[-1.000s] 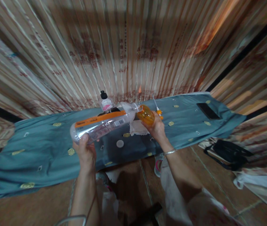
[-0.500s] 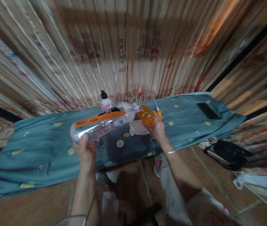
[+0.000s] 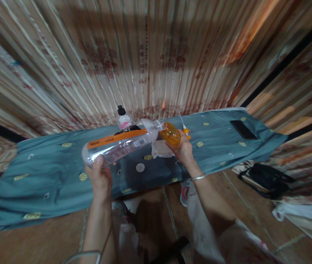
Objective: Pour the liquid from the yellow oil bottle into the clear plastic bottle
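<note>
My left hand [image 3: 101, 176] is closed around the base end of a large clear plastic bottle [image 3: 123, 146] with an orange and silver label. The bottle is tilted nearly flat, its neck pointing right and slightly up. My right hand [image 3: 183, 148] grips a smaller amber see-through bottle [image 3: 170, 135], also tilted, its mouth toward the clear bottle. The two mouths meet or nearly meet; I cannot tell whether they touch. Below them a white round cap [image 3: 140, 168] lies on the cloth. An orange-and-white pump top [image 3: 185, 132] lies just behind my right hand.
A patterned teal cloth [image 3: 54, 172] covers the narrow table. A bottle with a black pump [image 3: 124, 118] stands at the back, and a white lace-edged cloth [image 3: 163, 149] lies mid-table. A dark phone [image 3: 243, 129] rests at the right. A black bag [image 3: 266, 179] is beyond the right front edge.
</note>
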{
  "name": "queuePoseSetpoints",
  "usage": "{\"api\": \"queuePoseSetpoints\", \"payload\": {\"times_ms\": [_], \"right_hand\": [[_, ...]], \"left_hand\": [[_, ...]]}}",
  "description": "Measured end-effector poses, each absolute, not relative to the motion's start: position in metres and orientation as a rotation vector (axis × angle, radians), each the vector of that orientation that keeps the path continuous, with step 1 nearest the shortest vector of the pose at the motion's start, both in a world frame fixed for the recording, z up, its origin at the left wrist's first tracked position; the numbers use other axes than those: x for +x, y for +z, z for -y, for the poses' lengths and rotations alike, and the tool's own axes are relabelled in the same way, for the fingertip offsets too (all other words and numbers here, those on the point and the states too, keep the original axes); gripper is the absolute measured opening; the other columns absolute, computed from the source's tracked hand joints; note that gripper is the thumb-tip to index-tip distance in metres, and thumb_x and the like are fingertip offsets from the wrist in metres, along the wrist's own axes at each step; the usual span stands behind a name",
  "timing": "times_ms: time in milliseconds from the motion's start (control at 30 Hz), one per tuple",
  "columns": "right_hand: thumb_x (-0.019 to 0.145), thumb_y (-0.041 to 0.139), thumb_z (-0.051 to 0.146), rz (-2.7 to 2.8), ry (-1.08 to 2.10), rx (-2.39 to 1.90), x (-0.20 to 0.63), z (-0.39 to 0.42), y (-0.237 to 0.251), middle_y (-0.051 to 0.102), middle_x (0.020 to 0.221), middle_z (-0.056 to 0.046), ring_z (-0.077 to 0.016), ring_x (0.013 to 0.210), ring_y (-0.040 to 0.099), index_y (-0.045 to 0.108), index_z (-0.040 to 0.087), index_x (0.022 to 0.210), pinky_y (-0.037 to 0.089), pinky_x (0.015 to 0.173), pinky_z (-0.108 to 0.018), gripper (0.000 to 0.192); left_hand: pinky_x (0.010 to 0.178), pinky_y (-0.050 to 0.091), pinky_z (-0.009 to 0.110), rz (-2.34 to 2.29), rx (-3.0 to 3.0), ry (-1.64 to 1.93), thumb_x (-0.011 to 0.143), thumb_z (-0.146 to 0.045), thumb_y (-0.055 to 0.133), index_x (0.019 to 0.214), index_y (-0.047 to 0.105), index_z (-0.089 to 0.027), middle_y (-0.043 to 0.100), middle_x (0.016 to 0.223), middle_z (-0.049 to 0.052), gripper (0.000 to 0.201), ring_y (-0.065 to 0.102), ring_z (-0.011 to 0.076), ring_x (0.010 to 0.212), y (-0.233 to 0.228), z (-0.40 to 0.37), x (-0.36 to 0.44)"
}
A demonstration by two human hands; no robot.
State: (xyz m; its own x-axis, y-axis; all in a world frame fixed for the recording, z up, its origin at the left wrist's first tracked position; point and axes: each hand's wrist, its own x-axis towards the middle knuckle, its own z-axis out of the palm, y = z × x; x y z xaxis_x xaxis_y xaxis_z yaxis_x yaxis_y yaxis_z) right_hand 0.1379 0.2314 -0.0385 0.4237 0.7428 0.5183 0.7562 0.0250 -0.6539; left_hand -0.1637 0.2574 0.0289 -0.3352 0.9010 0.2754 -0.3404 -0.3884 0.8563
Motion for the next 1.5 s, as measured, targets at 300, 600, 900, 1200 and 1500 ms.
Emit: {"api": "queuePoseSetpoints", "payload": {"times_ms": [300, 600, 900, 1200, 1500], "right_hand": [[0.088, 0.081, 0.057, 1.330, -0.015, -1.713, 0.1384, -0.2306, -0.0368, 0.074, 0.139, -0.022, -0.0373, 0.128, 0.072, 0.057, 0.014, 0.148, 0.060, 0.109, -0.054, 0.077], [0.088, 0.081, 0.056, 1.336, -0.016, -1.707, 0.1399, -0.2309, -0.0387, 0.074, 0.138, -0.020, -0.0363, 0.128, 0.071, 0.057, 0.016, 0.148, 0.060, 0.109, -0.055, 0.076], [0.086, 0.082, 0.050, 1.326, 0.012, -1.720, 0.1385, -0.2292, -0.0354, 0.073, 0.141, -0.022, -0.0370, 0.130, 0.071, 0.057, 0.014, 0.149, 0.059, 0.111, -0.055, 0.077], [0.087, 0.082, 0.053, 1.325, 0.002, -1.717, 0.1378, -0.2302, -0.0349, 0.073, 0.139, -0.021, -0.0363, 0.128, 0.072, 0.058, 0.016, 0.147, 0.059, 0.110, -0.055, 0.074], [0.087, 0.083, 0.052, 1.339, -0.011, -1.716, 0.1389, -0.2303, -0.0366, 0.072, 0.141, -0.021, -0.0358, 0.129, 0.071, 0.057, 0.016, 0.148, 0.059, 0.110, -0.054, 0.074]], "left_hand": [[0.060, 0.050, 0.029, -0.905, 0.974, 1.834, 0.064, -0.053, 0.086, 0.120, 0.075, -0.025, 0.074, 0.108, 0.007, 0.063, 0.061, 0.0184, 0.075, 0.0325, -0.2561, -0.1619], [0.054, 0.049, 0.023, -0.879, 0.876, 1.861, 0.054, -0.047, 0.091, 0.113, 0.082, -0.022, 0.078, 0.109, 0.007, 0.065, 0.059, 0.0144, 0.070, 0.0326, -0.2584, -0.1632], [0.055, 0.053, 0.024, -0.872, 0.986, 1.866, 0.065, -0.047, 0.086, 0.116, 0.081, -0.023, 0.077, 0.109, 0.008, 0.056, 0.060, 0.0160, 0.072, 0.0305, -0.2583, -0.1633], [0.056, 0.053, 0.025, -0.873, 0.933, 1.873, 0.060, -0.047, 0.088, 0.114, 0.082, -0.022, 0.076, 0.110, 0.008, 0.060, 0.058, 0.0156, 0.072, 0.0321, -0.2582, -0.1622], [0.058, 0.052, 0.028, -0.888, 1.027, 1.843, 0.065, -0.054, 0.086, 0.120, 0.078, -0.023, 0.075, 0.105, 0.007, 0.064, 0.060, 0.0169, 0.071, 0.0259, -0.2612, -0.1672]]}}
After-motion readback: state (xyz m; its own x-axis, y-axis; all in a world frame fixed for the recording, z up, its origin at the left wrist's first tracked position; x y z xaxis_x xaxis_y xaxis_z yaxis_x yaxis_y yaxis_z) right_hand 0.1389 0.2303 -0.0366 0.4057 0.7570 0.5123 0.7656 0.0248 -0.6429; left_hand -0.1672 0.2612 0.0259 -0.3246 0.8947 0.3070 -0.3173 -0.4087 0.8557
